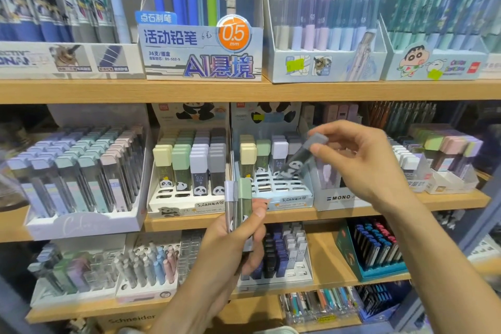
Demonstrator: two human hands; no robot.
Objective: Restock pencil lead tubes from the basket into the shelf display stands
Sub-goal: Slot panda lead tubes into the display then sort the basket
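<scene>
1. A grey-capped lead tube (299, 158) is pinched near its cap by the fingertips of the right hand (360, 163), right of the frame's centre, and is tilted with its lower end down and to the left, just over the slotted tray of the blue panda stand (282, 190).
2. Two more tubes, a lilac-capped tube (230, 198) and a green-capped tube (244, 198), are gripped upright in the curled fingers of the left hand (238, 238) at lower centre; the basket is not seen in the frame.
3. The blue stand's front rows of slots appear vacant, while its rear rows are filled with yellow, green, lilac and grey caps.
4. The tube is best brought upright before it is lowered, so that its base is met squarely by a slot.
5. The grey column at the stand's right seems the fitting place, judged by cap colour.
6. Neighbouring tubes should be left undisturbed as the tube is seated.
7. The white panda stand (187, 192) to the left looks nearly full.
</scene>
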